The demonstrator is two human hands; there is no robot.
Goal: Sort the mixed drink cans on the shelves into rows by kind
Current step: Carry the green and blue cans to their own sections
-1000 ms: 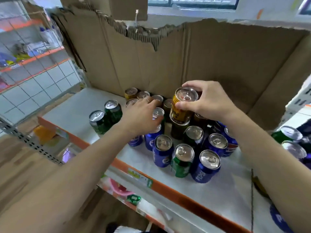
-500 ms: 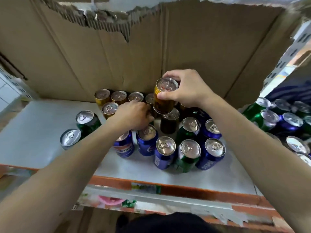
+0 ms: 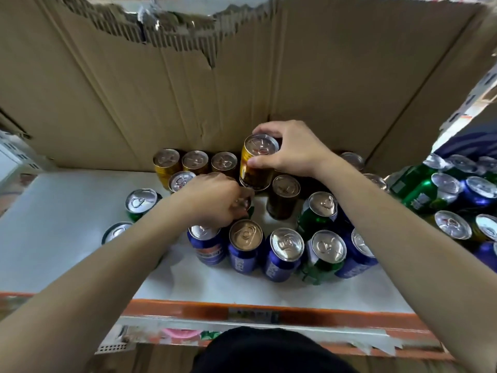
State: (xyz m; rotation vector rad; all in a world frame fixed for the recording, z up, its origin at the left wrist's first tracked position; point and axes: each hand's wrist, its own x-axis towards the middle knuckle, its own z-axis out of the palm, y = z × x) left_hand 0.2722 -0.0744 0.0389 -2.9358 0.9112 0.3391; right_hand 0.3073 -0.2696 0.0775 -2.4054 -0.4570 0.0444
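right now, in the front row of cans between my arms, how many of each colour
blue cans: 4
green can: 1
total: 5

Left hand (image 3: 212, 200) covers a can (image 3: 247, 198) — grip unclear; blue can (image 3: 487, 255) edge-cropped.

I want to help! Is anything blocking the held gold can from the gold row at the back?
Nothing visible: the gold can in the right hand is beside the gold row; the spot under it is hidden.
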